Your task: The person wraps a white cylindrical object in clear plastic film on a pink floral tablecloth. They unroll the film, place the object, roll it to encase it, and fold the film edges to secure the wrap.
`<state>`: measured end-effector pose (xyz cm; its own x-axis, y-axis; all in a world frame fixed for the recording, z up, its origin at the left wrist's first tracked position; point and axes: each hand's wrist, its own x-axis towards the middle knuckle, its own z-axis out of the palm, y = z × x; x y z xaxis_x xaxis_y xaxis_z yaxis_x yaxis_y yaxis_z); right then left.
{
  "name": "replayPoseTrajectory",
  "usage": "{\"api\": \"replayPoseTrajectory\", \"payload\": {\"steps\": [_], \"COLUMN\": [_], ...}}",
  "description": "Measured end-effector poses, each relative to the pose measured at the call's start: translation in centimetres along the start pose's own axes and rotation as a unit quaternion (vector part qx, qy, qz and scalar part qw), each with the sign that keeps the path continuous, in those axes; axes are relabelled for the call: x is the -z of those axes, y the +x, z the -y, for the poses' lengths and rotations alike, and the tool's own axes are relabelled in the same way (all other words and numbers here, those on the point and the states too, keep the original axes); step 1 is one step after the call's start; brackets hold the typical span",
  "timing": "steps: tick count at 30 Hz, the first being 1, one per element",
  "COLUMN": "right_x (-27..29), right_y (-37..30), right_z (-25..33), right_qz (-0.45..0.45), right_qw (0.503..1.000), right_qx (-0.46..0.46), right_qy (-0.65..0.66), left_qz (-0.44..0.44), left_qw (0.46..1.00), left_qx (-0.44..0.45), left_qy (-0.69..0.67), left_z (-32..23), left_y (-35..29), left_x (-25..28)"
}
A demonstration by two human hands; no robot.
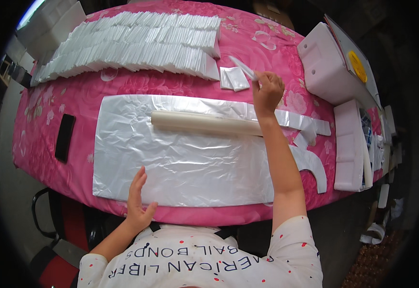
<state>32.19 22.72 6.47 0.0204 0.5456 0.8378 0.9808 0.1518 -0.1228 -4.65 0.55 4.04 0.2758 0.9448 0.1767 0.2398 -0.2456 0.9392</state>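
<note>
A large stack of thin white plastic bags (180, 168) lies flat before me, with strap-like handles at its right end. Across its far part rests a pale cream roll or tube (204, 123). Over the near left part of the stack hovers my left hand (140, 204), its fingers apart and nothing in them. My right hand (268, 93) reaches past the tube, pinching a folded white plastic bag (242, 67) that stands edge-on. Just beneath it, a couple of flat folded bags (233, 78) lie on the tablecloth. The far end of the tube is partly hidden behind my right forearm.
Long rows of folded white bags (128, 45) stand at the far left. A dark flat oblong object (65, 138) lies left on the pink floral tablecloth (39, 139). White foam boxes (322, 62) line the right edge; a foam tray (347, 158) holds assorted items.
</note>
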Motion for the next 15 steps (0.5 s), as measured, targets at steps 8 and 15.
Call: {"api": "replayPoseTrajectory", "payload": {"steps": [8, 15], "right_x": [-5.1, -0.4], "right_y": [-3.1, -2.2], "right_z": [-4.4, -3.0], "right_qz": [0.225, 0.309], "right_qw": [0.972, 0.940], "right_qx": [0.050, 0.029], "right_qy": [0.039, 0.144], "left_qz": [-0.023, 0.004], "left_qw": [0.990, 0.986], "left_qx": [0.015, 0.001], "left_qy": [0.136, 0.164], "left_z": [0.2, -0.5], "left_y": [-0.2, 0.5], "left_x": [-0.1, -0.1]}}
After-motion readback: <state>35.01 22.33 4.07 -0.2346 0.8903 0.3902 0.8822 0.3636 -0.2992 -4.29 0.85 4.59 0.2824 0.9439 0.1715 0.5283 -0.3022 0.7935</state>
